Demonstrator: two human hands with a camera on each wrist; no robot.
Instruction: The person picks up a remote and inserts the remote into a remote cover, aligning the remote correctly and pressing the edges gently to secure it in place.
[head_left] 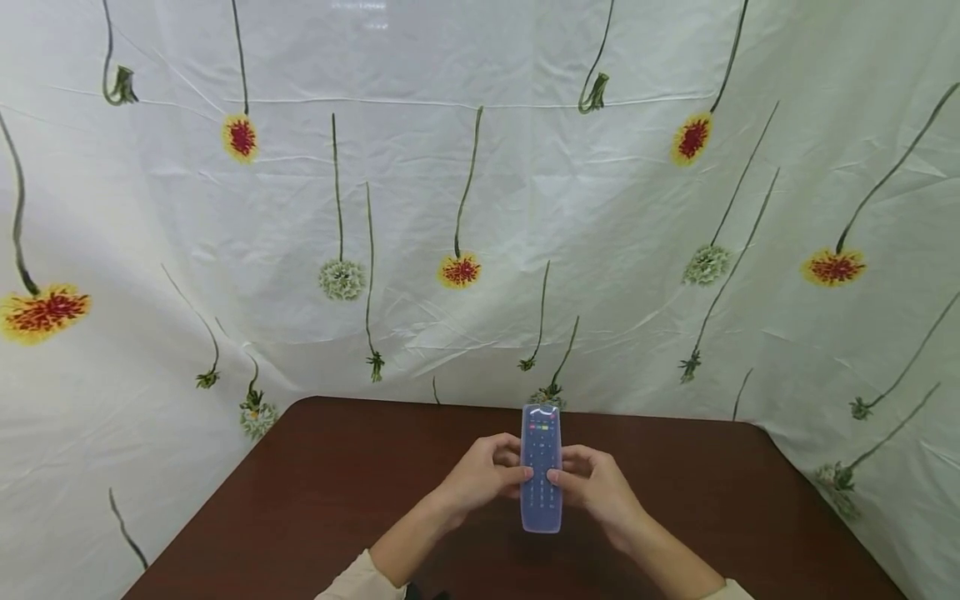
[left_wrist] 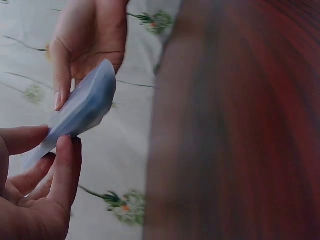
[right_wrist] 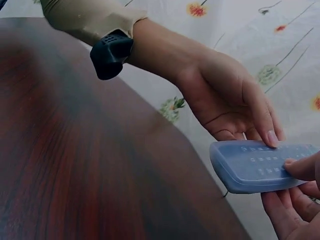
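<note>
A blue remote control (head_left: 542,492) in a translucent cover is held up over the table, its button face toward the head camera. My left hand (head_left: 483,473) grips its left edge, thumb on the front and fingers behind. On the opposite edge my right hand (head_left: 600,486) holds it the same way, its thumb over the buttons. In the left wrist view the remote (left_wrist: 90,102) appears edge-on between both hands. The right wrist view shows rows of pale buttons on the remote (right_wrist: 260,162), with fingers under it.
A dark reddish-brown table (head_left: 337,467) lies beneath the hands. Behind and around it hangs a white cloth (head_left: 420,192) printed with flowers. A black device (right_wrist: 111,55) is strapped at the left wrist by the beige sleeve (right_wrist: 90,22).
</note>
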